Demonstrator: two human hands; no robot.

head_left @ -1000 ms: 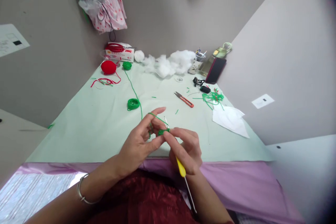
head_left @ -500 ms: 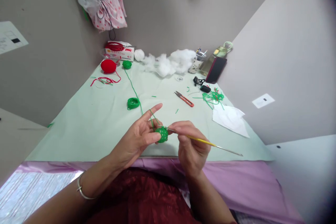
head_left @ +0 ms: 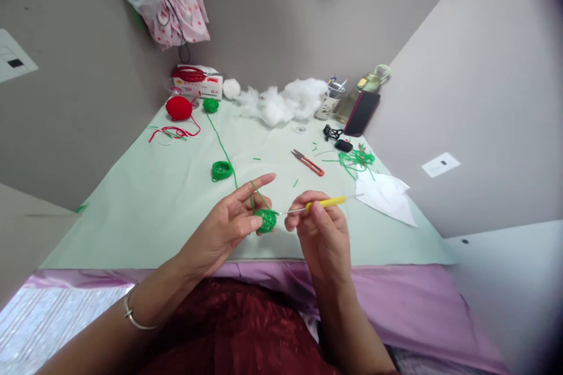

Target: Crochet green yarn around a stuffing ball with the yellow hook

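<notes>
Grey walls (head_left: 250, 17) close in around the surface (head_left: 153, 217), spread with pale mint-green cloth, where I sit. The fingers of my left hand (head_left: 226, 227) pinch a small rounded piece of green crochet (head_left: 266, 221) above the near part of the cloth, its edge turned, I judge, to meet my other hand. My left forefinger sticks out with a thin strand of green yarn (head_left: 261, 196) over it, probably for tension. My right fingers, on my right hand (head_left: 323, 225), grip a slim metal crochet hook with a yellow handle (head_left: 328, 203), its tip at the piece's upper right edge; whether it sits inside a loop is too small to tell.

Just beyond, a round coil of green yarn (head_left: 222, 170) lies beside a line of green yarn (head_left: 218, 136) running back to a small green yarn ball (head_left: 211, 105), set far off perhaps to unwind freely. Orange-red thread snips with dark blades (head_left: 308, 163) lie ahead, likely for easy reach. Farther right, a tangle of green yarn ends (head_left: 357, 158) sits near a white sheet (head_left: 387, 196), seemingly aside. At the back, a dark phone (head_left: 362, 114) leans against a translucent pale green bottle (head_left: 349, 101), apparently its prop.
</notes>
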